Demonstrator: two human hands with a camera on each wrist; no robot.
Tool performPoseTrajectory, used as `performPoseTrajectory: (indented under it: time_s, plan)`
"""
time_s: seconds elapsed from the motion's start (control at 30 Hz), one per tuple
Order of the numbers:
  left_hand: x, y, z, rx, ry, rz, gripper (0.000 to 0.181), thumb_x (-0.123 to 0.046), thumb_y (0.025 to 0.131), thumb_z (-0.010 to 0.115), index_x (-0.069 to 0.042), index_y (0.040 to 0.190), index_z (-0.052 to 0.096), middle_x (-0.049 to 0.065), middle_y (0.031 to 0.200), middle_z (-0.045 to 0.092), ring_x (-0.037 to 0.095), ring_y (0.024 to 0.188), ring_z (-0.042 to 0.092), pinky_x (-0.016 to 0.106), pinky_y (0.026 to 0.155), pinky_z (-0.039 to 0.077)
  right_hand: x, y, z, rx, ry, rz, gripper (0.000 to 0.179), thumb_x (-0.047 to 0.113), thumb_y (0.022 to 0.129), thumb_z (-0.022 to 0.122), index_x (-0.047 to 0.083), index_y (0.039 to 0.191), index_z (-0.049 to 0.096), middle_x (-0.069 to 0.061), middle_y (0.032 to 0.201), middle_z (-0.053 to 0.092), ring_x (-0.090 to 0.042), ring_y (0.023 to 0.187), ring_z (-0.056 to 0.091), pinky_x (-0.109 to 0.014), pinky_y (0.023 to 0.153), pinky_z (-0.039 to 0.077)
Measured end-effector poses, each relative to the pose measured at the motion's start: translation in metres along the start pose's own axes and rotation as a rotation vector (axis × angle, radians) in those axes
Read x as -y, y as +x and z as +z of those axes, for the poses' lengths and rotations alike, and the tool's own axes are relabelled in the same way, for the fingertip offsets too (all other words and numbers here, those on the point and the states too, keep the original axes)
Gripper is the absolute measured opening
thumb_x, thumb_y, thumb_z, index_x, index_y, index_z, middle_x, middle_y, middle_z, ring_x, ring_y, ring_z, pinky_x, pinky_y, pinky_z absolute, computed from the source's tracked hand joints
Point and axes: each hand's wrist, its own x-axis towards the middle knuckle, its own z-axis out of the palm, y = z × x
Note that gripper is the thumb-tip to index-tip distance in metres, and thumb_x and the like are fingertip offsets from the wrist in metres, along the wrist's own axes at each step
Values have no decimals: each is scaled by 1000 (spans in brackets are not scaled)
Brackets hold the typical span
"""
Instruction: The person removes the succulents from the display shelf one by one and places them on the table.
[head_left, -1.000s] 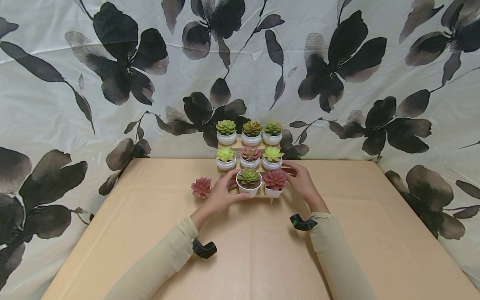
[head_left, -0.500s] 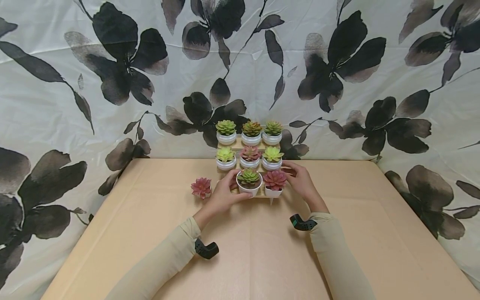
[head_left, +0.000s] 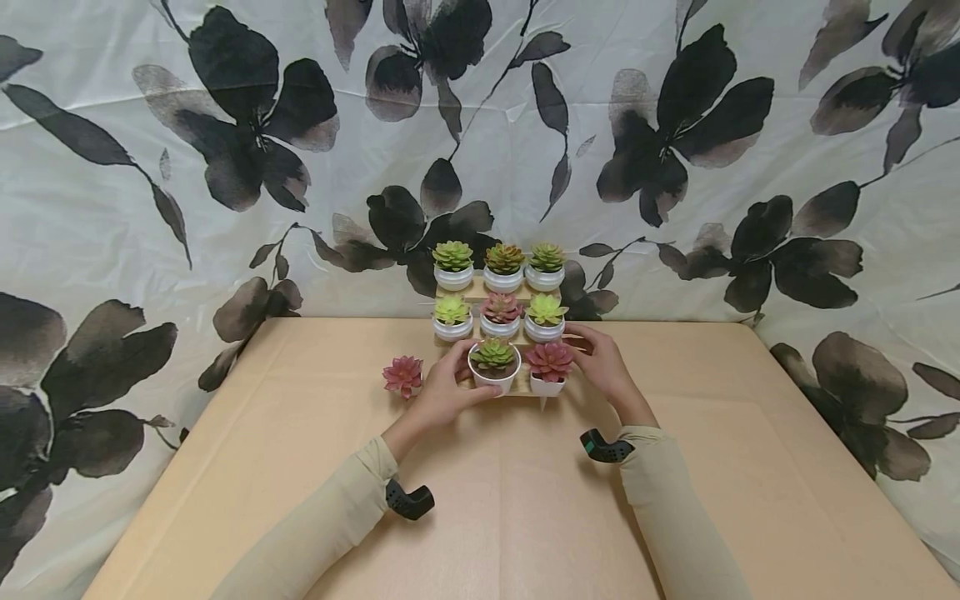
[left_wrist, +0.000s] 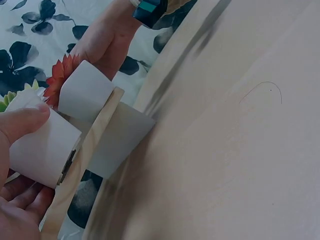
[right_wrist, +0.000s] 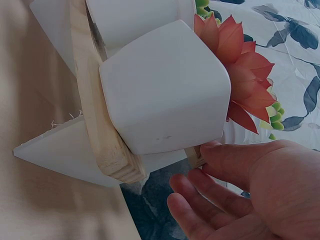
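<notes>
A green succulent in a white pot (head_left: 494, 383) is held by my left hand (head_left: 442, 390), with the thumb in front and fingers behind and below. Its base is at the front shelf of a tiered wooden stand (right_wrist: 97, 110); in the left wrist view the pot (left_wrist: 42, 145) leans close to the board. My right hand (head_left: 604, 367) is at the stand's right side, thumb and fingertip pinching a wooden edge (right_wrist: 195, 156). Beside the held pot, a pink succulent (head_left: 550, 361) in a white pot sits at the right end of the front shelf.
Two upper tiers carry several potted succulents, including a pink one (head_left: 501, 308) in the middle. Another pink succulent (head_left: 403, 375) is on the table (head_left: 465, 533) left of my left hand. A floral cloth (head_left: 525, 150) hangs behind.
The green succulent's pot has shifted slightly left and tipped a little in my left hand. The right hand keeps its place at the stand.
</notes>
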Motion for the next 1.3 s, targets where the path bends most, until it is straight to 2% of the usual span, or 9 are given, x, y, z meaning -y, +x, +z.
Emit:
performPoseTrajectory:
  time_s: [0.2,0.57,0.87,1.0,1.07,1.23,1.3]
  plan:
    - [-2,-4,-5,13,-11,22,73,-20,74,85,-20,135,45,5,135,55,22,126,56,37,109,47,0,0,1,4,2,2,44,0,95,55,-1,138,49,-23,142,48,-43,128,50,-50,108,45]
    - [-3,-9,-10,-3,-16,35,72,-17,74,84,-19,135,46,6,134,55,22,124,56,38,108,48,-3,1,0,-6,5,-15,40,0,95,56,-1,135,53,-23,138,52,-42,126,53,-50,107,46]
    - [-4,-15,-22,-27,46,39,75,-21,73,85,-18,136,45,8,134,57,24,125,54,43,109,47,-3,3,0,-3,-2,-17,41,0,94,57,0,135,52,-23,139,52,-43,126,52,-50,107,46]
    - [-5,-17,-27,-36,61,43,75,-20,73,85,-17,136,45,8,134,58,24,125,55,42,108,48,15,-5,-2,8,-9,-17,41,-2,95,55,-5,135,50,-27,138,50,-46,126,51,-52,107,46]
    - [-5,-18,-28,-37,59,43,76,-20,73,85,-17,137,44,9,134,57,24,125,55,42,109,47,15,-6,-2,10,-3,-21,41,-3,95,54,-5,136,50,-27,139,50,-46,126,51,-52,107,45]
    - [-5,-21,-34,-40,62,36,77,-23,73,86,-16,137,44,9,136,56,25,127,53,44,110,46,-3,2,0,1,5,-21,41,-1,95,56,0,136,52,-22,140,51,-43,126,52,-50,107,46]
    - [-4,-22,-37,-42,78,35,76,-24,73,86,-17,137,44,9,136,56,25,128,53,45,110,46,-4,2,0,-3,3,-20,41,-1,95,56,0,135,52,-22,139,52,-43,126,52,-50,107,47]
